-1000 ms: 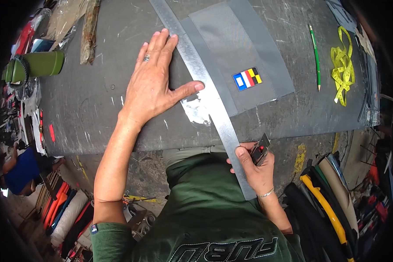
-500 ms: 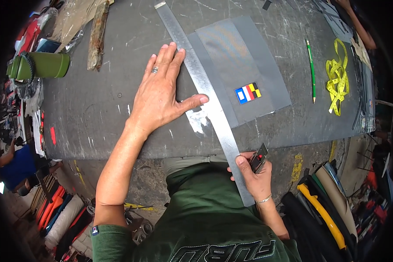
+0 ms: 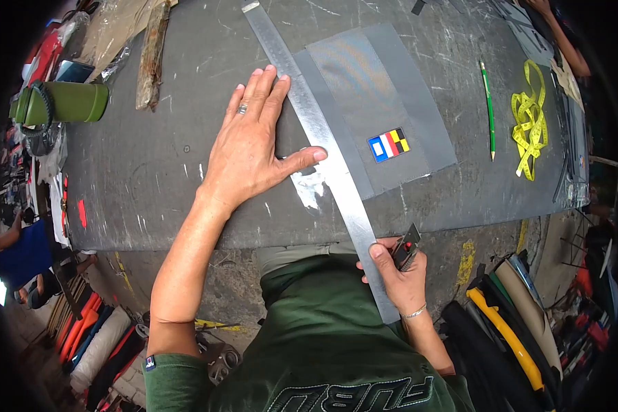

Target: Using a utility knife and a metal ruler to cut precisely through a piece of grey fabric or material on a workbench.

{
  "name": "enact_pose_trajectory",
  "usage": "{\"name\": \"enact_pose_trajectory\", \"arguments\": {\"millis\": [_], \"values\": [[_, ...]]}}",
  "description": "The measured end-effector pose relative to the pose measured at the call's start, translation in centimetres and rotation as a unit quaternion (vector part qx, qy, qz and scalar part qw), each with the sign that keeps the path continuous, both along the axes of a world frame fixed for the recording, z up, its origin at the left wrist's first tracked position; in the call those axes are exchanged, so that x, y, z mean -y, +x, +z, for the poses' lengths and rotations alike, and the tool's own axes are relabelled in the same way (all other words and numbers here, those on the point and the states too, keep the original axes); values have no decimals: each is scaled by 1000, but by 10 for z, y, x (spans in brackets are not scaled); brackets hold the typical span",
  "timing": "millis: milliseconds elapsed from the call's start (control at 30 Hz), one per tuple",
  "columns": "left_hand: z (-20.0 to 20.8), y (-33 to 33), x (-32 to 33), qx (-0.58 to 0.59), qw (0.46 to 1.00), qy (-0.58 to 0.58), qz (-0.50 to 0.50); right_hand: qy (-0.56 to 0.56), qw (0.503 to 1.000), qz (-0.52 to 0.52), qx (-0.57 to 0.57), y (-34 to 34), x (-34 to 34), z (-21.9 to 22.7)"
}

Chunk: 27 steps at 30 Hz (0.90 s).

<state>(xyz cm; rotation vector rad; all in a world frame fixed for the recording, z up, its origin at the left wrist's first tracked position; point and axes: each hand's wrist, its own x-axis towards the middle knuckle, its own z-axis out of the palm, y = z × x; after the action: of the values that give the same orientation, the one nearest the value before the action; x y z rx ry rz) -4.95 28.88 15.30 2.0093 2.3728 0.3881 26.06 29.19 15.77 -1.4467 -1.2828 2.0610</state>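
A long metal ruler [image 3: 307, 117] lies slantwise over the table and sticks out past its near edge. My left hand [image 3: 247, 141] rests flat with fingers spread, its fingertips and thumb touching the ruler's left side. The near end of the ruler is pinched between the thumb and fingers of my right hand [image 3: 399, 278]. That hand also holds a dark utility knife [image 3: 408, 248] with a red spot, its tip pointing up and away from the ruler. Along the ruler's right side lies a grey fabric panel [image 3: 419, 117] bearing a small colourful patch [image 3: 389, 145].
On the dark, scratched table [image 3: 185, 178] lie a green pencil [image 3: 488, 110] and a yellow tape measure [image 3: 529, 123] at right. A wooden stick [image 3: 152, 58] and a green bottle [image 3: 72, 102] are at left. Fabric rolls [image 3: 505, 329] stand below right. Another person's arm [image 3: 563, 41] shows far right.
Both hands and the ruler keep their places. The view has shifted very slightly.
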Motion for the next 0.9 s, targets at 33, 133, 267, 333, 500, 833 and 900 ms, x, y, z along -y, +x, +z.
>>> {"name": "enact_pose_trajectory", "arguments": {"millis": [33, 133, 267, 333, 500, 833, 900], "values": [[0, 0, 0, 0, 1000, -1, 0, -1, 1000, 1, 0, 0, 0, 0], [-1, 0, -1, 0, 1000, 3, -2, 1, 1000, 3, -5, 2, 0, -3], [-1, 2, 0, 6, 1000, -4, 2, 3, 1000, 9, 3, 3, 0, -2], [1, 3, 2, 11, 1000, -7, 6, 6, 1000, 10, -1, 3, 0, -1], [5, 3, 0, 8, 1000, 12, -2, 3, 1000, 6, -1, 2, 0, -2], [30, -4, -18, -81, 991, -106, -2, 25, 995, 42, -86, 3, -7, -24], [34, -4, -21, -74, 992, -99, -9, 32, 990, 24, -133, 3, -6, -29]]}}
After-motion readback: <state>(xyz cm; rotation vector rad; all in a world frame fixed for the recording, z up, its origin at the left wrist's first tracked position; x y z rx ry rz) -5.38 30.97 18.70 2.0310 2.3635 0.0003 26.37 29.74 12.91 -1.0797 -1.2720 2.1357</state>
